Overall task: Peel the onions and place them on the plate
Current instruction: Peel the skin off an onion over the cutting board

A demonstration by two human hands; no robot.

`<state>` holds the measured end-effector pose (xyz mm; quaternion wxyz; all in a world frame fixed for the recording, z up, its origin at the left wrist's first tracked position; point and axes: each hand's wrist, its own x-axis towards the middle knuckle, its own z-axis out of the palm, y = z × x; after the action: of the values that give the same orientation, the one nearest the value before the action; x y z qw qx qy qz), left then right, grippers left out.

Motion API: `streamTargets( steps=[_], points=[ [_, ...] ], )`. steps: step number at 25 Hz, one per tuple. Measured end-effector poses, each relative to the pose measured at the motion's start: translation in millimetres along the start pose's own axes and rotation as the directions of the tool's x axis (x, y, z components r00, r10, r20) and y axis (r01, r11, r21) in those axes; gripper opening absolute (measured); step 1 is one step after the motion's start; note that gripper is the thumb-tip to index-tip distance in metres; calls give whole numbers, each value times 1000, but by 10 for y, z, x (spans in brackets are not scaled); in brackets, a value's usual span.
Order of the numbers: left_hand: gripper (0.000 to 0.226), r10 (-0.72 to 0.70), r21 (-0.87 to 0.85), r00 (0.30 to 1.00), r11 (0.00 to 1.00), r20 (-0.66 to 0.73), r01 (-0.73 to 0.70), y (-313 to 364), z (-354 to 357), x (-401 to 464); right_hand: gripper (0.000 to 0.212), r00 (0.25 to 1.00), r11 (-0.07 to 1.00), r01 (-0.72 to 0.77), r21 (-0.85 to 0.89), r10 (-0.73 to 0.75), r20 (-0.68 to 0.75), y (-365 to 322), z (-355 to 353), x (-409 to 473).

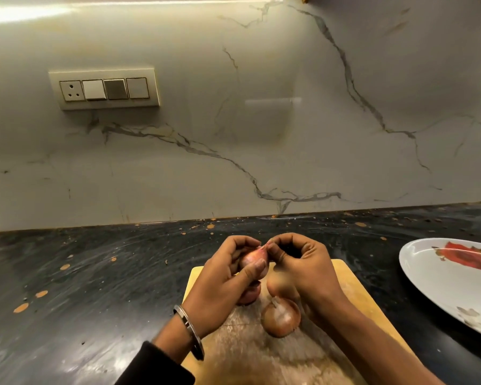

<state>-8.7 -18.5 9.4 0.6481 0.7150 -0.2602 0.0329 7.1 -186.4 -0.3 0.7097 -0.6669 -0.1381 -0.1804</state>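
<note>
I see the left hand [228, 276] curled around a small pinkish onion [252, 259], holding it above the far end of the wooden cutting board [353, 298], with the thumb lying across its near side. The onion's long axis runs roughly from low left to upper right, and its pointed tip aims up and away toward the marble wall [233, 134]. My right hand [303, 270] meets it there, thumb and forefinger pinching the dry papery skin at that tip; the other fingers are curled in.

Two more onions lie on the board. One unpeeled brown onion [280, 318] sits just below the right hand, its pale stub end pointing up and slightly left. I catch a part of another onion [248, 297] under the left hand, mostly hidden, so I cannot tell how it points.

The white plate [439, 282] with a red flower print rests on the dark countertop [95, 273], well apart to the right of the board. A metal bangle [190, 330] circles the left wrist.
</note>
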Motion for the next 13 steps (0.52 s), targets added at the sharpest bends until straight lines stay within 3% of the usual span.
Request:
streamTargets(
  steps=[2,5,7,10,11,13],
  points=[
    [20,25,39,1000,999,-9,-25,23,-14,-26,9,999,999,33,-38,-32,23,-5,21,-15],
    [18,117,302,991,949,-59,-94,-3,-54,-41,9,979,963,182,-200,-159,125,-67,27,-38],
    [19,134,340,987,936,-89,-96,-32,-80,-24,9,922,820,382,-427,-308,233,-82,14,-55],
    [27,59,230,987,973,-147,-24,-16,-129,15,8,826,502,562,-658,-386,411,-106,17,-87],
    [34,-10,140,990,990,-139,29,4,-146,19,11,805,449,591,-670,-373,461,-126,14,-92],
    [47,-156,-41,987,987,-49,154,54,-178,9,21,773,452,634,-627,-348,531,-166,17,-113]
  ],
)
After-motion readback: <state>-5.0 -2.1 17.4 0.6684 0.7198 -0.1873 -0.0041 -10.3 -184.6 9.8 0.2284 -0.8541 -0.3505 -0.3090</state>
